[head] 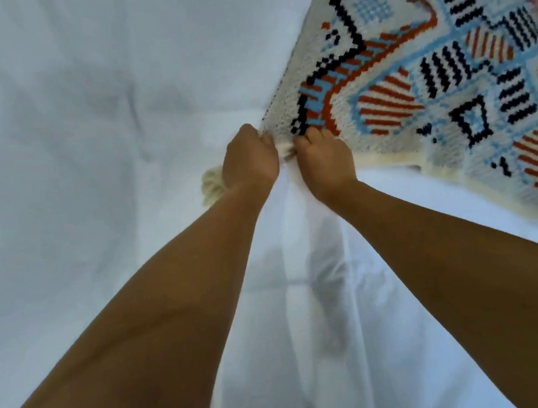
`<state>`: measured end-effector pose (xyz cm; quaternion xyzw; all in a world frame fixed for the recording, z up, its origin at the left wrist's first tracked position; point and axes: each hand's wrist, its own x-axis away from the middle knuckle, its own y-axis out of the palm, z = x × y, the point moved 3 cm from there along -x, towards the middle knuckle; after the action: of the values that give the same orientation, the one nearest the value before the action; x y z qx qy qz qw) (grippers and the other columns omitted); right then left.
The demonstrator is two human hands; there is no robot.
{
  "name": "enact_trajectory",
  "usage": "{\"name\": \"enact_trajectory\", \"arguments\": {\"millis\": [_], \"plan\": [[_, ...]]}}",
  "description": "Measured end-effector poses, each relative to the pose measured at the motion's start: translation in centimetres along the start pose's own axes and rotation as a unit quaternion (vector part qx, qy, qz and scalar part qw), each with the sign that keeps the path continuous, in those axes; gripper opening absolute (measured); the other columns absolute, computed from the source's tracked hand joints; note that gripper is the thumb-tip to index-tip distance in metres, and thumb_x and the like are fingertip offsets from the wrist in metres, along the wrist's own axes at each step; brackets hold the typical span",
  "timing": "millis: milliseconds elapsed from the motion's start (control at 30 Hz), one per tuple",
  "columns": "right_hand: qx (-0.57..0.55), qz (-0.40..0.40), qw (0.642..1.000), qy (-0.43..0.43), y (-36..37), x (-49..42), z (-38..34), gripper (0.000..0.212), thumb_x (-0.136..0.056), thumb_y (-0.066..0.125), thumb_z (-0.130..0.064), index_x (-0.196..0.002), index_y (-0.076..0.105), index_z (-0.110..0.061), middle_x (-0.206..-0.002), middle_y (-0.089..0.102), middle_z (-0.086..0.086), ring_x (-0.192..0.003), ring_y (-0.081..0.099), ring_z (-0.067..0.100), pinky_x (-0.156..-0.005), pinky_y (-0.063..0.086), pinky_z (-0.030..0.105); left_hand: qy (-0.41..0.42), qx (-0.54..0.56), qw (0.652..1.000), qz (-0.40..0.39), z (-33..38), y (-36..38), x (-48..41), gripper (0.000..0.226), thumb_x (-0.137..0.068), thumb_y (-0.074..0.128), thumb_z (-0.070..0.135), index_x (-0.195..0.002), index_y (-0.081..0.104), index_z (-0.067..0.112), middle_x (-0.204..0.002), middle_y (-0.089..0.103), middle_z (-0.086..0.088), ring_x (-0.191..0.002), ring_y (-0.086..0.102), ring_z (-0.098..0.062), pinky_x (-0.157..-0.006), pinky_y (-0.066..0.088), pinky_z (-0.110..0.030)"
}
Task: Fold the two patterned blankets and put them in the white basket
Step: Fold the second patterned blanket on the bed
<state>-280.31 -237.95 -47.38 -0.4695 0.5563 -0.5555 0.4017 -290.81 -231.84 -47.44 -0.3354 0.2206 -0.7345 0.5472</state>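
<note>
We have both hands at the near corner of the patterned blanket, which lies spread on the white sheet. Our left hand is curled round the corner, with a cream tassel poking out beside the wrist. Our right hand pinches the edge just beside it. From this corner the blanket fans away up and to the right, so our right arm is nearer its bulk

Blanket cream with red, light-blue, black geometric stripes; sheet plain white.
</note>
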Motion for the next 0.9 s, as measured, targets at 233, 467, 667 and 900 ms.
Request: {"name": "enact_trajectory", "arguments": {"millis": [233,467,667,900], "plan": [[-0.028,0.006,0.998,-0.064,-2.1,0.8,-12.6,0.026,-0.089,0.046,0.0,-0.113,0.055,-0.002,-0.112,0.056,0.015,-0.103,0.051,0.03,-0.061,0.031,0.032,-0.024,0.018,0.998,0.052,-8.0,-11.9,1.4,0.027,-0.093,0.047,0.033,-0.073,0.046,0.015,-0.069,0.047,0.004,-0.069,0.046,-0.02,-0.053,0.027,-0.029],[-0.123,-0.058,0.957,-0.257,-1.5,6.7,-33.6,0.026,-0.086,0.046,0.003,-0.109,0.056,0.0,-0.108,0.056,0.018,-0.097,0.052,0.033,-0.06,0.031,0.034,-0.161,-0.033,0.972,0.167,-25.0,-26.7,8.4,0.021,-0.09,0.049,0.03,-0.077,0.054,0.014,-0.075,0.052,-0.002,-0.072,0.047,-0.022,-0.06,0.032,-0.029],[-0.15,-0.168,0.91,-0.347,1.8,14.6,-45.3,0.026,-0.084,0.044,0.007,-0.106,0.054,-0.001,-0.111,0.054,0.018,-0.102,0.051,0.033,-0.063,0.035,0.034,-0.296,-0.093,0.934,0.177,-35.7,-32.3,18.1,0.022,-0.089,0.049,0.025,-0.071,0.056,0.013,-0.074,0.059,-0.008,-0.066,0.05,-0.024,-0.055,0.032,-0.028],[-0.182,-0.156,0.913,-0.329,3.4,16.0,-41.0,0.028,-0.091,0.046,-0.013,-0.117,0.052,-0.003,-0.115,0.054,0.016,-0.104,0.049,0.03,-0.077,0.045,0.039,-0.188,-0.246,0.942,0.133,-32.6,-27.9,18.3,0.045,-0.086,0.054,0.021,-0.129,0.046,0.008,-0.129,0.048,-0.02,-0.117,0.044,-0.038,-0.094,0.034,-0.047]]}}
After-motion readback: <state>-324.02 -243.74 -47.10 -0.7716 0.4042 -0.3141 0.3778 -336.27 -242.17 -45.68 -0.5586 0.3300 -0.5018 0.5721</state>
